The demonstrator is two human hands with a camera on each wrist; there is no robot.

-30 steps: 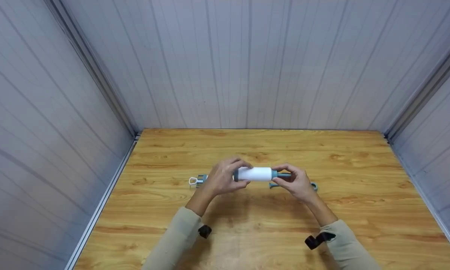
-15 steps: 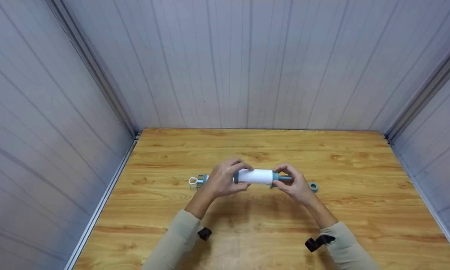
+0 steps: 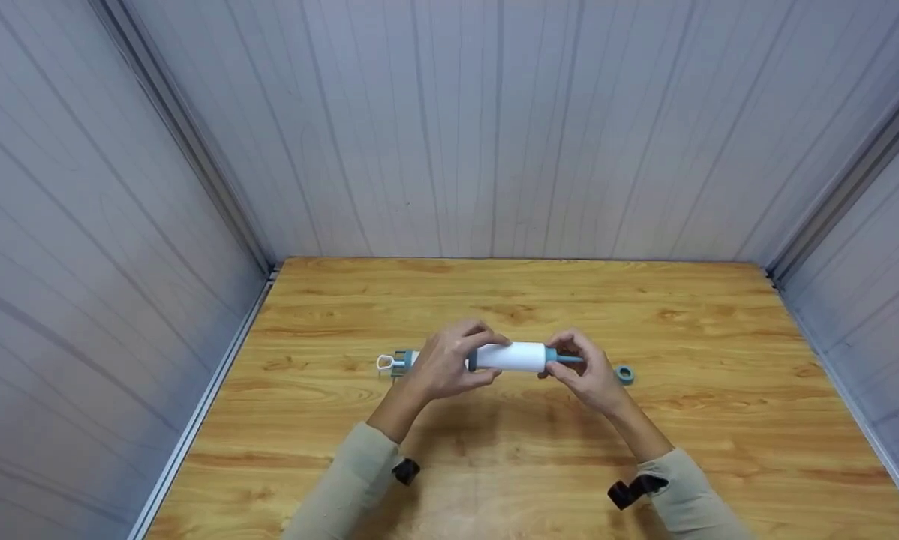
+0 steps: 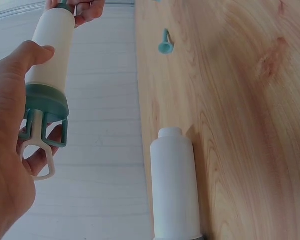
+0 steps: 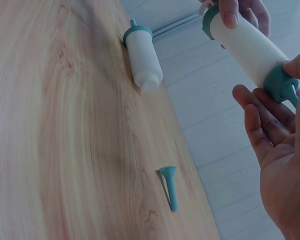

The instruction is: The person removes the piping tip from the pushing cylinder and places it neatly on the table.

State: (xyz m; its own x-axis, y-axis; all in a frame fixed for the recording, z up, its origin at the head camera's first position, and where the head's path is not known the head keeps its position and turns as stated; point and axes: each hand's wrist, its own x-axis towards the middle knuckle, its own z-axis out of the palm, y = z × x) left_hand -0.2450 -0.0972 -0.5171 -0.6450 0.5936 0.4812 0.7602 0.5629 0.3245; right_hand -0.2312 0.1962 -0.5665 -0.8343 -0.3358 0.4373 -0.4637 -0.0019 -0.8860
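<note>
In the head view, both hands hold a white syringe (image 3: pixel 521 356) with teal end caps above the table. My left hand (image 3: pixel 449 364) grips its barrel near the plunger end. A white ring handle (image 4: pixel 39 159) and teal finger grips show at that end in the left wrist view. At the other end, my right hand (image 3: pixel 588 371) pinches the teal nozzle cap (image 5: pixel 279 82) between thumb and fingers. A second white syringe barrel (image 4: pixel 175 185) lies on the table beneath the left hand, partly hidden in the head view. Near the right hand lies a loose teal nozzle (image 5: pixel 170 187).
A teal ring (image 3: pixel 624 375) lies on the wooden table (image 3: pixel 539 465) just right of the right hand. Pale panelled walls (image 3: pixel 457 127) border the table at the back and both sides.
The syringe's nozzle end has dipped slightly towards me, and the right hand's fingers have shifted round the cap. The loose nozzle has become hidden behind the right hand in the head view.
</note>
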